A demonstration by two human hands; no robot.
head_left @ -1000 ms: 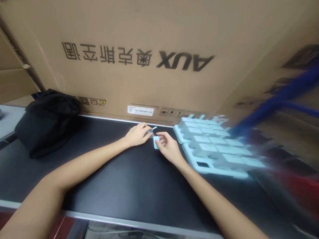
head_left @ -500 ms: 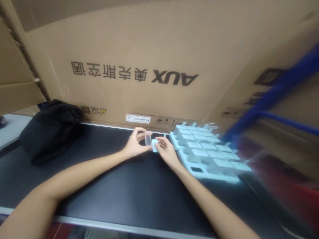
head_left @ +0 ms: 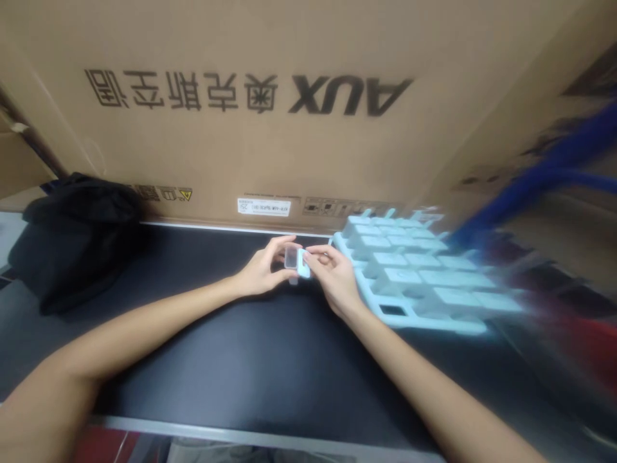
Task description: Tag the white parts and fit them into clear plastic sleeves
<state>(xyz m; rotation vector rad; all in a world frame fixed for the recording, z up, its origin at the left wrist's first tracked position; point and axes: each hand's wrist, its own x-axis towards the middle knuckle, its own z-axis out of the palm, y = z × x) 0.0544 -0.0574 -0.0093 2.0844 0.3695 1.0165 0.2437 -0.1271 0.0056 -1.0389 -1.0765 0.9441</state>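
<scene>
My left hand (head_left: 260,269) is closed around a small clear plastic cup (head_left: 290,257), thumb below it and fingers above. My right hand (head_left: 337,276) pinches a small light-blue lid (head_left: 303,265) between thumb and fingers. The lid sits against the open end of the cup, or just beside it; I cannot tell if it is fitted on. Right of my hands stands a light-blue rack (head_left: 366,299) with rows of several light-blue block-shaped pieces (head_left: 409,278), which look like popsicle moulds with short sticks. One slot at its front left corner holds no piece.
A black tabletop (head_left: 250,373) lies under my forearms. A black cloth bag (head_left: 72,238) is at the left. Behind stands a large cardboard box (head_left: 216,148) with upside-down AUX lettering. A blue metal post (head_left: 520,193) slants at the right, behind the rack.
The view has shifted, so the box lettering sits higher and the bag further left. My hands have come closer together, bringing the light-blue lid up to the clear cup.
</scene>
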